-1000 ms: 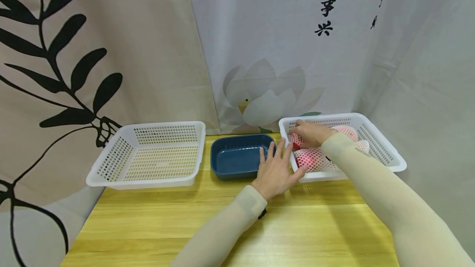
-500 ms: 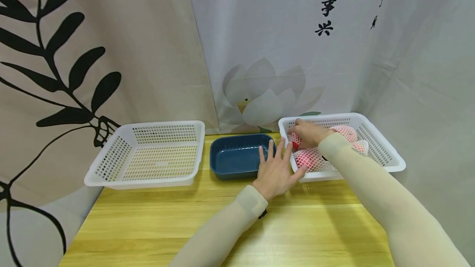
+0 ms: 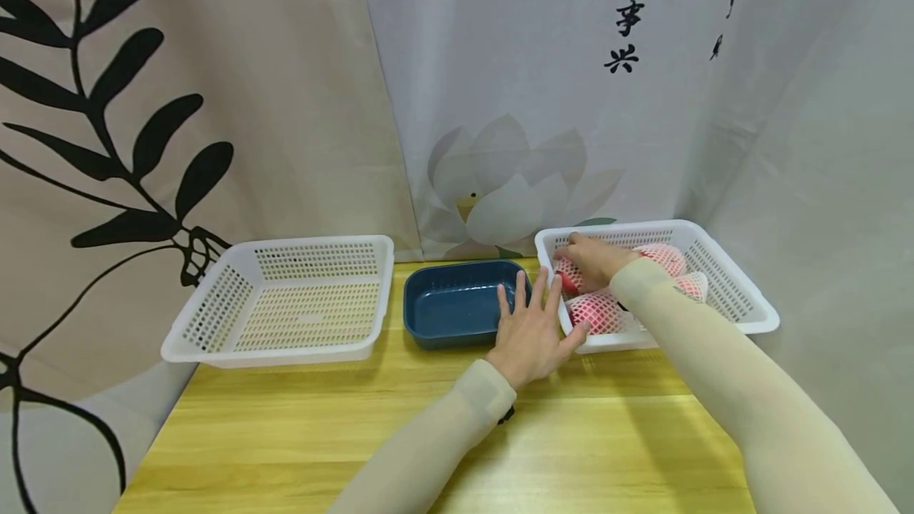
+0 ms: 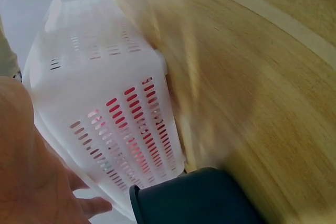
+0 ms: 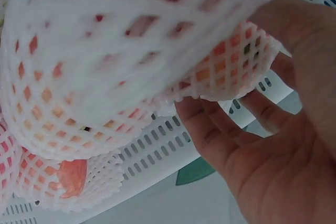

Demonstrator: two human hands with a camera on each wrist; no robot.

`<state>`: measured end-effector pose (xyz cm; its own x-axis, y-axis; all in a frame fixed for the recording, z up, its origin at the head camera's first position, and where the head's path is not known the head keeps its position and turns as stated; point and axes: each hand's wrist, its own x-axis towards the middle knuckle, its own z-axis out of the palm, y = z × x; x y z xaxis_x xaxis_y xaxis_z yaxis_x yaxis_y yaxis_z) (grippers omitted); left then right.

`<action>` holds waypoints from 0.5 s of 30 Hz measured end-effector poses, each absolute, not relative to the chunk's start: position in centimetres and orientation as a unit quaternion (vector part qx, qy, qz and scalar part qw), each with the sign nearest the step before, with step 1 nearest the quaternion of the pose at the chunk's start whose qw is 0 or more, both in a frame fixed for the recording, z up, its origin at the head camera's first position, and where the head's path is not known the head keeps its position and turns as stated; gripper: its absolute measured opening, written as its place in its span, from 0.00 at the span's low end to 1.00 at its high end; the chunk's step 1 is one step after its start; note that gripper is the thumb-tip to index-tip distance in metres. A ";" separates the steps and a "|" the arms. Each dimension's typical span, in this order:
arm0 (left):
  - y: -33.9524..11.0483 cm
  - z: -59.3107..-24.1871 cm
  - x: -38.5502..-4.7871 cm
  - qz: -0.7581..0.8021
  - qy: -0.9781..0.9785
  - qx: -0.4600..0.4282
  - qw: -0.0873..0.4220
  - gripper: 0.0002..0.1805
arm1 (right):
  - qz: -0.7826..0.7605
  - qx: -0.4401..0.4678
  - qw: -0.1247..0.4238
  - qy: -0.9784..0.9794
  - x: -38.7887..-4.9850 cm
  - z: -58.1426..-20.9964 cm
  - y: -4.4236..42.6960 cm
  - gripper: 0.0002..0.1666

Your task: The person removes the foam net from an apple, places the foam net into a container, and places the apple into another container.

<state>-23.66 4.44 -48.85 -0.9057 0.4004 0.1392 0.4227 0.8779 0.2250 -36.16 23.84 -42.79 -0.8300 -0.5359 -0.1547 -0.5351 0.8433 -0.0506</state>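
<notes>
My right hand [image 3: 603,258] reaches into the right white basket [image 3: 743,293]. Its fingers curl about a red fruit in a white foam net [image 5: 228,64] near the basket's left end; the head view shows only part of that fruit. Several more netted fruits lie close by, one of them [image 3: 598,312] just in front of the hand. My left hand [image 3: 531,338], fingers spread and straight, lies between the dark blue dish [image 3: 453,309] and the basket. Its fingertips stand over the dish's right end, and its thumb reaches to the basket's near-left corner.
Another white slotted basket [image 3: 307,316], with nothing in it, stands at the left of the wooden table [image 3: 321,435]. A printed curtain [image 3: 514,86] hangs right behind the containers. Bare wood stretches in front of them.
Both hands have stayed almost in place, the right one still among the netted fruits in the basket. Only a slight shift of the head view shows.
</notes>
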 end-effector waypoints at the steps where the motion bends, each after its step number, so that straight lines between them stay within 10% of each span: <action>1: 4.4 -48.9 -23.6 -0.127 -0.968 -0.212 0.044 0.52 | 0.000 -0.279 0.083 0.957 -36.1 -42.8 23.8 0.45; 15: 4.4 -48.8 -23.5 -0.139 -0.965 -0.217 0.045 0.51 | 0.014 -0.284 0.076 0.956 -36.2 -43.0 24.0 0.41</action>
